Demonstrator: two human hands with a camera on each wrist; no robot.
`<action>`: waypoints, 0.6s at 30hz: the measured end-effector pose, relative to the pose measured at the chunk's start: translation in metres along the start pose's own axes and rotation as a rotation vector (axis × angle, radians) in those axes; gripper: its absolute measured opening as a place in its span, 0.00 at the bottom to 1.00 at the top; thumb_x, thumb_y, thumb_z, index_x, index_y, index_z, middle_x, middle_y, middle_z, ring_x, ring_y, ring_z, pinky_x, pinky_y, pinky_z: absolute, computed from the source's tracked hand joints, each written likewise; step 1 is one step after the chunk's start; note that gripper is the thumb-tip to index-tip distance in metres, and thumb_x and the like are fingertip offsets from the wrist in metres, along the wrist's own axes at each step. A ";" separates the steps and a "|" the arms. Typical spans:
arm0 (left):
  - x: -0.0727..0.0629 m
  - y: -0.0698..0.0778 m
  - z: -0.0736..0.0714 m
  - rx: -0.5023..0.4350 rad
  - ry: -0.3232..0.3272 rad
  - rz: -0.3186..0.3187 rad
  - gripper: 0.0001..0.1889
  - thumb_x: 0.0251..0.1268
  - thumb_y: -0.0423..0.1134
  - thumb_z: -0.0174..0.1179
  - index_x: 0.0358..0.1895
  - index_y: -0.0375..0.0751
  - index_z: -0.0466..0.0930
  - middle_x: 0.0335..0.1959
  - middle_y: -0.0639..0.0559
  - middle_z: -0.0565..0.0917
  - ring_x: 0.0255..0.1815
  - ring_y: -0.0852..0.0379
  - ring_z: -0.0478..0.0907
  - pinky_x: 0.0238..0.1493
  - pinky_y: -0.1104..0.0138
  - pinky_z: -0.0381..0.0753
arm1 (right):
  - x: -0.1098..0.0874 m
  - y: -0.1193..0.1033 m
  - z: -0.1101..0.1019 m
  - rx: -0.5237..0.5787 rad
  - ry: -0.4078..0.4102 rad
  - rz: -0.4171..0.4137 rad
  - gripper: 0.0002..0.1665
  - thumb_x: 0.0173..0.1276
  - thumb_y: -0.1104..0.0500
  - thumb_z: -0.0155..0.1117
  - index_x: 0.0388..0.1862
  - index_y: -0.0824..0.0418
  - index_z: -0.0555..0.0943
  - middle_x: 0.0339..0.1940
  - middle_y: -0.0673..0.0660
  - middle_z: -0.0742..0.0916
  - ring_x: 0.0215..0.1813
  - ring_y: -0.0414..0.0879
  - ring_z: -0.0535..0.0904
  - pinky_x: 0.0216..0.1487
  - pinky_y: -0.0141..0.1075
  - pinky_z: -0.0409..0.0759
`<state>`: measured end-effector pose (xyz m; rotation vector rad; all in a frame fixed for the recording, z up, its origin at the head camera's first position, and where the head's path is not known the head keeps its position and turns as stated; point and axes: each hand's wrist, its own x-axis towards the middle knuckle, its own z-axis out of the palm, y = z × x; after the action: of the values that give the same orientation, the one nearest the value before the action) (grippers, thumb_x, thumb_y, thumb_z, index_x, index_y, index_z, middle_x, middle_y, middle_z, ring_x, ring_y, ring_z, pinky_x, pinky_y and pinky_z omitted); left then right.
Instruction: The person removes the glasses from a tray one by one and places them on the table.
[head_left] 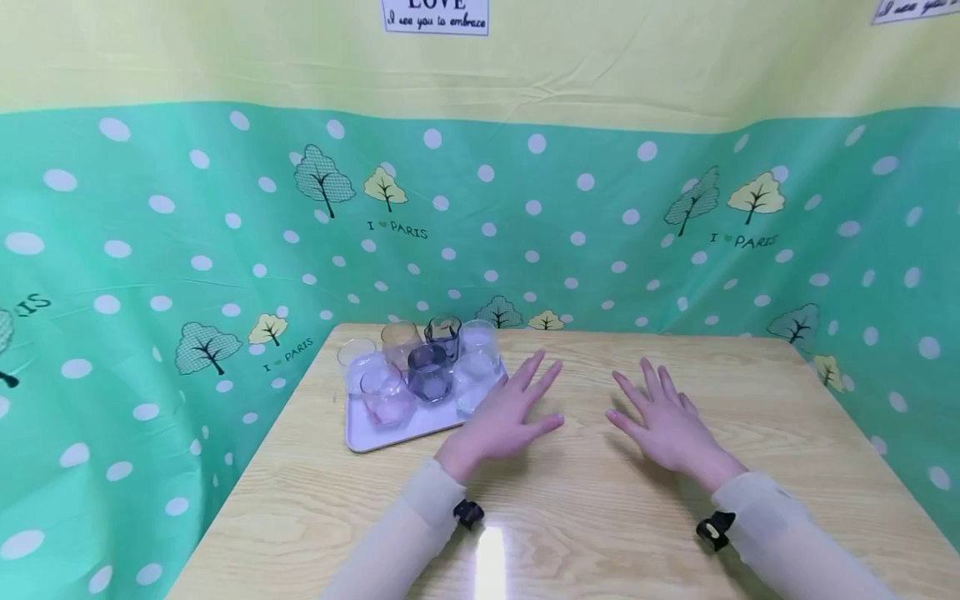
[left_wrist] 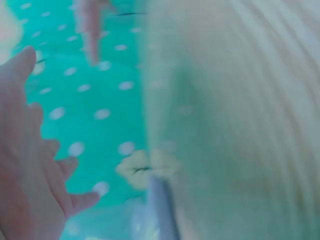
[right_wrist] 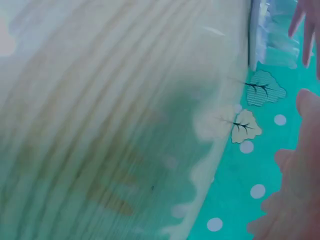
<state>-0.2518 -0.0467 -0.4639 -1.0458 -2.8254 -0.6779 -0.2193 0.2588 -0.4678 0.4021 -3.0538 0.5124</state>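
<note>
My left hand (head_left: 504, 419) hovers over the table with its fingers spread, just right of a white tray (head_left: 367, 439), hiding part of its right end. Out over the bare wood to the right, my right hand (head_left: 667, 423) is also spread, holding nothing. Several glasses stand on the tray: a pinkish one (head_left: 387, 400) in front, a dark grey one (head_left: 431, 375) in the middle, an amber one (head_left: 400, 340) behind, and clear ones around them. In the left wrist view the left hand (left_wrist: 30, 155) shows extended fingers; the right wrist view shows the right hand (right_wrist: 295, 185) at its edge.
The light wooden table (head_left: 600, 517) extends to the front and right of both hands. A green and yellow curtain (head_left: 525, 208) with dots and trees hangs along its back and sides. Each wrist wears a black strap mount (head_left: 468, 513).
</note>
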 end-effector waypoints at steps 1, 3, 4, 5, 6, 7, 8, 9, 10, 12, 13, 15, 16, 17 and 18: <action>-0.007 -0.002 -0.009 -0.058 0.031 0.006 0.41 0.83 0.64 0.49 0.90 0.60 0.42 0.90 0.55 0.40 0.87 0.41 0.52 0.83 0.39 0.55 | 0.001 -0.001 0.000 0.020 0.008 0.000 0.49 0.82 0.26 0.45 0.90 0.52 0.56 0.89 0.72 0.44 0.85 0.78 0.37 0.74 0.83 0.49; -0.020 -0.008 -0.027 -0.174 0.124 0.017 0.37 0.85 0.58 0.52 0.88 0.52 0.52 0.88 0.54 0.53 0.83 0.40 0.63 0.81 0.42 0.64 | 0.004 -0.002 0.000 0.076 0.031 -0.006 0.48 0.83 0.29 0.49 0.88 0.55 0.59 0.88 0.74 0.46 0.85 0.79 0.42 0.75 0.80 0.54; -0.027 -0.012 -0.037 -0.228 0.185 0.026 0.34 0.85 0.54 0.53 0.86 0.47 0.58 0.86 0.53 0.61 0.78 0.40 0.70 0.78 0.44 0.70 | 0.006 -0.004 0.000 0.109 0.039 -0.009 0.47 0.83 0.30 0.51 0.88 0.57 0.61 0.88 0.74 0.48 0.84 0.79 0.45 0.75 0.79 0.56; -0.034 -0.017 -0.047 -0.279 0.254 0.036 0.30 0.85 0.49 0.53 0.83 0.42 0.65 0.82 0.50 0.69 0.74 0.40 0.76 0.74 0.46 0.75 | 0.009 -0.006 0.001 0.139 0.048 -0.017 0.47 0.83 0.31 0.51 0.86 0.59 0.63 0.87 0.75 0.50 0.84 0.79 0.48 0.76 0.77 0.57; -0.042 -0.022 -0.056 -0.330 0.325 0.048 0.26 0.85 0.44 0.54 0.79 0.39 0.71 0.77 0.47 0.76 0.70 0.40 0.80 0.69 0.48 0.82 | 0.012 -0.009 0.002 0.173 0.052 -0.023 0.45 0.84 0.33 0.53 0.85 0.60 0.65 0.87 0.76 0.52 0.83 0.78 0.51 0.76 0.75 0.59; -0.049 -0.028 -0.065 -0.364 0.398 0.051 0.23 0.85 0.42 0.54 0.74 0.36 0.76 0.71 0.45 0.81 0.64 0.41 0.84 0.63 0.52 0.86 | 0.016 -0.013 0.004 0.211 0.054 -0.029 0.43 0.84 0.35 0.54 0.84 0.61 0.67 0.86 0.76 0.55 0.83 0.78 0.54 0.77 0.74 0.59; -0.057 -0.034 -0.074 -0.389 0.473 0.056 0.20 0.83 0.38 0.55 0.70 0.33 0.80 0.65 0.42 0.85 0.58 0.42 0.88 0.57 0.57 0.89 | 0.019 -0.017 0.006 0.249 0.054 -0.036 0.41 0.84 0.37 0.56 0.83 0.62 0.69 0.86 0.76 0.58 0.81 0.77 0.58 0.77 0.73 0.60; -0.064 -0.041 -0.081 -0.415 0.540 0.055 0.18 0.83 0.36 0.55 0.66 0.32 0.83 0.61 0.40 0.88 0.53 0.42 0.89 0.52 0.61 0.90 | 0.023 -0.022 0.008 0.283 0.052 -0.044 0.38 0.85 0.40 0.57 0.81 0.63 0.71 0.84 0.75 0.61 0.80 0.77 0.62 0.77 0.72 0.63; -0.072 -0.048 -0.088 -0.436 0.604 0.044 0.16 0.83 0.34 0.55 0.63 0.31 0.85 0.58 0.39 0.89 0.49 0.43 0.90 0.49 0.65 0.90 | 0.026 -0.028 0.010 0.316 0.046 -0.046 0.36 0.85 0.42 0.58 0.80 0.62 0.72 0.83 0.74 0.66 0.78 0.76 0.66 0.76 0.71 0.65; -0.087 -0.063 -0.100 -0.471 0.710 -0.008 0.14 0.83 0.32 0.55 0.59 0.31 0.87 0.54 0.38 0.90 0.47 0.45 0.90 0.45 0.71 0.88 | 0.033 -0.039 0.015 0.390 0.027 -0.044 0.32 0.84 0.46 0.61 0.78 0.62 0.75 0.79 0.71 0.73 0.74 0.72 0.74 0.74 0.67 0.72; -0.094 -0.071 -0.106 -0.479 0.753 -0.049 0.14 0.83 0.32 0.56 0.59 0.31 0.87 0.53 0.38 0.90 0.46 0.48 0.90 0.47 0.72 0.88 | 0.037 -0.046 0.018 0.430 0.014 -0.042 0.31 0.83 0.48 0.62 0.77 0.62 0.76 0.77 0.70 0.77 0.71 0.69 0.77 0.72 0.65 0.75; -0.109 -0.088 -0.114 -0.509 0.816 -0.149 0.14 0.84 0.34 0.56 0.59 0.32 0.87 0.54 0.37 0.90 0.46 0.52 0.90 0.45 0.73 0.88 | 0.045 -0.057 0.024 0.498 -0.010 -0.035 0.30 0.82 0.51 0.65 0.76 0.61 0.77 0.73 0.66 0.81 0.67 0.64 0.82 0.68 0.60 0.80; -0.116 -0.097 -0.117 -0.515 0.838 -0.207 0.14 0.84 0.35 0.57 0.60 0.32 0.87 0.55 0.37 0.90 0.46 0.55 0.89 0.44 0.73 0.88 | 0.049 -0.063 0.026 0.532 -0.023 -0.030 0.30 0.81 0.52 0.66 0.76 0.61 0.77 0.72 0.65 0.83 0.66 0.61 0.82 0.67 0.58 0.82; -0.123 -0.107 -0.119 -0.531 0.853 -0.264 0.15 0.84 0.37 0.57 0.61 0.32 0.86 0.56 0.36 0.89 0.47 0.57 0.89 0.44 0.73 0.88 | 0.053 -0.069 0.029 0.563 -0.036 -0.028 0.30 0.81 0.53 0.66 0.77 0.60 0.77 0.71 0.64 0.83 0.66 0.60 0.83 0.66 0.56 0.83; -0.130 -0.116 -0.120 -0.547 0.863 -0.326 0.16 0.85 0.38 0.57 0.63 0.33 0.86 0.57 0.35 0.88 0.47 0.60 0.89 0.43 0.73 0.88 | 0.057 -0.074 0.032 0.592 -0.045 -0.023 0.30 0.80 0.53 0.67 0.77 0.60 0.77 0.71 0.63 0.83 0.65 0.58 0.83 0.65 0.55 0.83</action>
<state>-0.2368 -0.2542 -0.4260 -0.1759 -2.0696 -1.5315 -0.2545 0.1668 -0.4714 0.4553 -2.8720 1.4240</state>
